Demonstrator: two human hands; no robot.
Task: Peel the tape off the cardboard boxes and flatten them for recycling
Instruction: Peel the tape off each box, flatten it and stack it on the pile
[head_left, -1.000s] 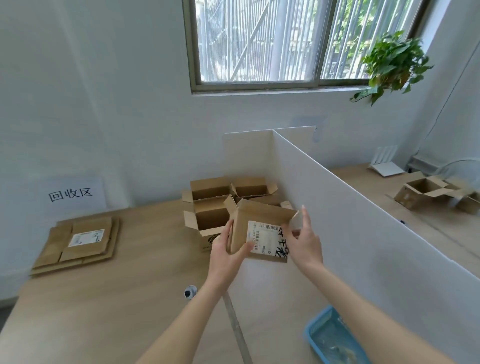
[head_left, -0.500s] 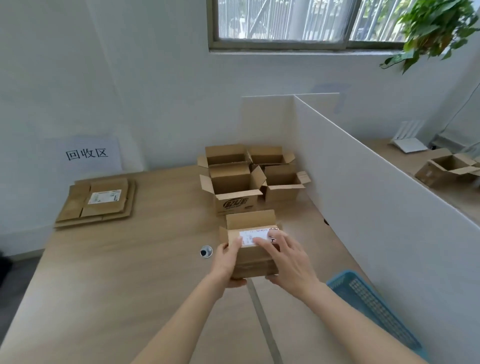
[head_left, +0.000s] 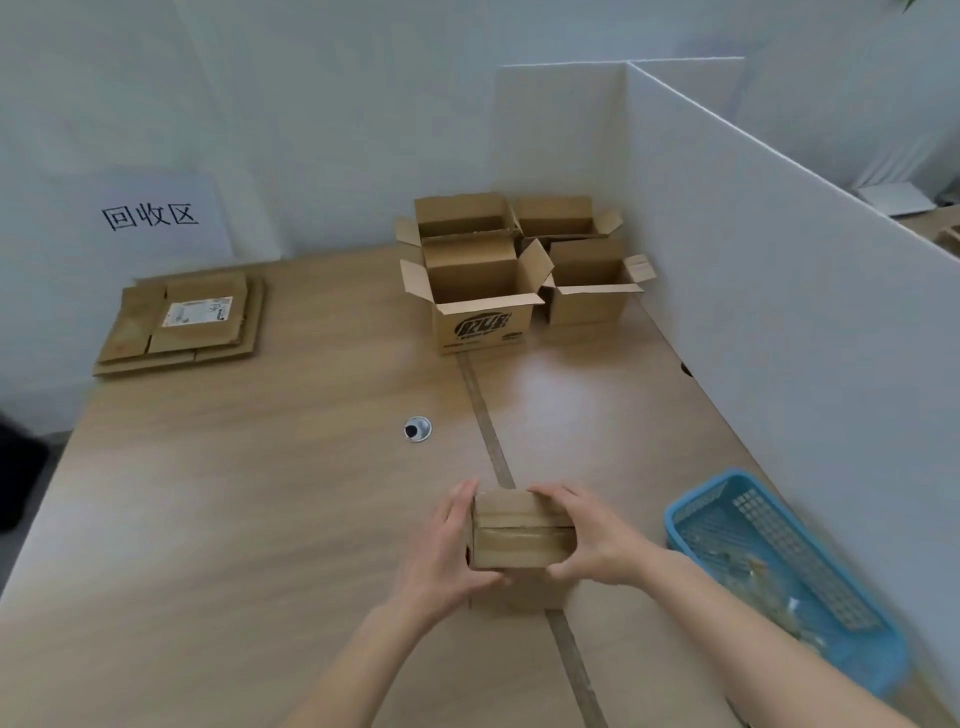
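A small cardboard box (head_left: 519, 535) sits low over the wooden table (head_left: 260, 493), its taped seam facing up. My left hand (head_left: 447, 551) grips its left side with the thumb underneath the near edge. My right hand (head_left: 587, 540) grips its right side, fingers curled over the far top edge. A strip of clear tape runs across the top of the box. Several open cardboard boxes (head_left: 483, 296) stand at the back of the table.
A stack of flattened cardboard (head_left: 182, 322) lies at the back left below a paper sign (head_left: 150, 215). A blue plastic basket (head_left: 779, 566) holding scraps sits at the right, by a white partition (head_left: 779, 312). A cable grommet (head_left: 417, 429) is in the table's middle.
The box came down from chest height toward me and turned, so its taped seam faces up instead of its label. The camera tilted down toward the table.
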